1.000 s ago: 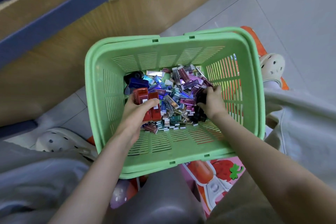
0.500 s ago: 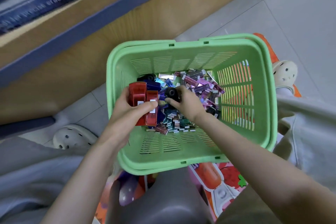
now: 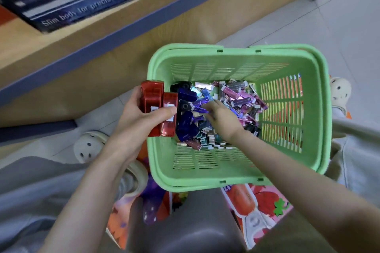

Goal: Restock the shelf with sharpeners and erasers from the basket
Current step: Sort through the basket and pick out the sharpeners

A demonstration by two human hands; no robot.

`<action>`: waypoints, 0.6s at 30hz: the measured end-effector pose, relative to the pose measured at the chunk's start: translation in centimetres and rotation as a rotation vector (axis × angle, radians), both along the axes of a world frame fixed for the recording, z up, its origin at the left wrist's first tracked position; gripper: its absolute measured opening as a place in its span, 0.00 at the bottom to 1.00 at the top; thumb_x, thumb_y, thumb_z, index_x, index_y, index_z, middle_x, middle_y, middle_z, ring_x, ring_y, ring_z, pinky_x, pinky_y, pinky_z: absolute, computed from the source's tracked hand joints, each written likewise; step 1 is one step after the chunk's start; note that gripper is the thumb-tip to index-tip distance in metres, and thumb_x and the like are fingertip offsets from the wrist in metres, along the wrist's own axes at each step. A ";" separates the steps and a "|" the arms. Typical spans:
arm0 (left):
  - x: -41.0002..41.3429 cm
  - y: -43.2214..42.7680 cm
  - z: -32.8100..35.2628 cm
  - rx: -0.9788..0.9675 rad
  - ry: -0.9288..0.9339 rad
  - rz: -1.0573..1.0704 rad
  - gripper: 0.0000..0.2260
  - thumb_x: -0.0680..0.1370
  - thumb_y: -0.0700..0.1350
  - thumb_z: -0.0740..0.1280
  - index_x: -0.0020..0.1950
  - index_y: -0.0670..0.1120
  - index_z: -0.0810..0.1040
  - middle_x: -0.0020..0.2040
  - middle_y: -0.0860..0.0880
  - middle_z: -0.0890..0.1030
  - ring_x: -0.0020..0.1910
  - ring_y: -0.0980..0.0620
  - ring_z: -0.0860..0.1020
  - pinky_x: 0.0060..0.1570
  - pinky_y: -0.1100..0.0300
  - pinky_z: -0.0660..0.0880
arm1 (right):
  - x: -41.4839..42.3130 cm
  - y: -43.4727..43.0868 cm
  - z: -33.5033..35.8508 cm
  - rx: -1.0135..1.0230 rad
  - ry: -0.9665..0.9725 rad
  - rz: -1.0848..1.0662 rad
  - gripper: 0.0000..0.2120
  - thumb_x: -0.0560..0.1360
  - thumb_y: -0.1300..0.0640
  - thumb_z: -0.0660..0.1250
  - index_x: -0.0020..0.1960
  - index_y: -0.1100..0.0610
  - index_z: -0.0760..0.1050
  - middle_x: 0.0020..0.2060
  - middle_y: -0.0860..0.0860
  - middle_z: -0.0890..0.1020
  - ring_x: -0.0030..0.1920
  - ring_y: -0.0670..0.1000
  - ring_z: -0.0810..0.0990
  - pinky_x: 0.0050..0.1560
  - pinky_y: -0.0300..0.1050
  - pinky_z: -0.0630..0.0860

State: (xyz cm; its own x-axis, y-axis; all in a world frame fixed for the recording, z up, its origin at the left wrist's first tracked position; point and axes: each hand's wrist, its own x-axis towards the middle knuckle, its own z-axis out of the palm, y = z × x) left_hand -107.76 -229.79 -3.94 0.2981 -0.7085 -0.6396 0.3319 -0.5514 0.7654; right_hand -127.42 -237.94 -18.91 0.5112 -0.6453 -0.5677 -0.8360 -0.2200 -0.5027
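A green plastic basket stands on the floor in front of me. It holds a pile of small wrapped erasers, pink, purple and teal, with dark blue sharpeners and a black sharpener at its left side. At the basket's left rim my left hand grips two red sharpeners side by side, thumb across them. My right hand is down in the pile, its fingertips on the blue pieces just right of the black sharpener. Nothing shows in its grasp.
A wooden shelf with a blue-grey front edge runs along the upper left and carries a dark eraser display box. White clogs flank the basket on the tiled floor. A colourful fruit mat lies under it.
My right hand carried a black sharpener from the right of the pile to the left and now lies beside it, no longer holding it. My left hand lifted the red sharpeners to the rim. The view tilted up.
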 end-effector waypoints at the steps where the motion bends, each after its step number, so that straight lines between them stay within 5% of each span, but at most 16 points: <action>1: -0.3 -0.1 -0.1 0.000 0.013 0.000 0.17 0.62 0.44 0.71 0.49 0.54 0.75 0.37 0.57 0.82 0.38 0.58 0.81 0.35 0.60 0.78 | -2.5 -0.5 0.2 -0.017 0.064 0.036 0.13 0.79 0.55 0.61 0.63 0.57 0.72 0.59 0.54 0.75 0.53 0.54 0.78 0.55 0.51 0.77; 5: -2.0 -0.8 -0.7 0.001 0.065 -0.020 0.18 0.61 0.44 0.72 0.50 0.54 0.75 0.39 0.55 0.81 0.38 0.57 0.81 0.32 0.61 0.77 | -10.0 -2.2 1.1 0.237 0.466 0.115 0.25 0.73 0.54 0.69 0.68 0.54 0.67 0.66 0.55 0.71 0.63 0.57 0.74 0.68 0.51 0.67; 10: -3.7 -1.4 -1.2 0.000 0.090 -0.036 0.18 0.61 0.44 0.72 0.50 0.54 0.75 0.37 0.57 0.82 0.37 0.57 0.80 0.32 0.61 0.77 | -11.1 -1.8 0.0 0.363 0.471 -0.036 0.38 0.69 0.59 0.74 0.73 0.56 0.58 0.64 0.58 0.73 0.63 0.59 0.73 0.67 0.51 0.66; 15: -4.5 -1.6 -1.5 0.021 0.091 -0.054 0.23 0.60 0.39 0.78 0.50 0.53 0.75 0.37 0.57 0.81 0.37 0.59 0.80 0.34 0.60 0.79 | -11.8 -1.9 -1.1 0.347 0.436 -0.086 0.28 0.68 0.60 0.75 0.65 0.57 0.68 0.59 0.58 0.77 0.58 0.58 0.77 0.65 0.50 0.71; 18: -4.8 -1.8 -1.6 0.034 0.077 -0.051 0.16 0.69 0.37 0.73 0.51 0.52 0.74 0.43 0.52 0.80 0.38 0.59 0.80 0.36 0.60 0.80 | -12.1 -2.0 -0.9 0.316 0.388 -0.060 0.19 0.72 0.63 0.71 0.62 0.58 0.73 0.57 0.57 0.79 0.55 0.56 0.78 0.62 0.46 0.71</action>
State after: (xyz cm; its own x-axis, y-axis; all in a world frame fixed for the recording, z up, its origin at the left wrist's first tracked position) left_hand -112.57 -231.61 -5.55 0.2115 -0.6991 -0.6830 0.3598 -0.5941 0.7195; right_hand -139.53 -239.99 -19.77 0.1909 -0.4334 -0.8807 -0.9810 -0.0529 -0.1866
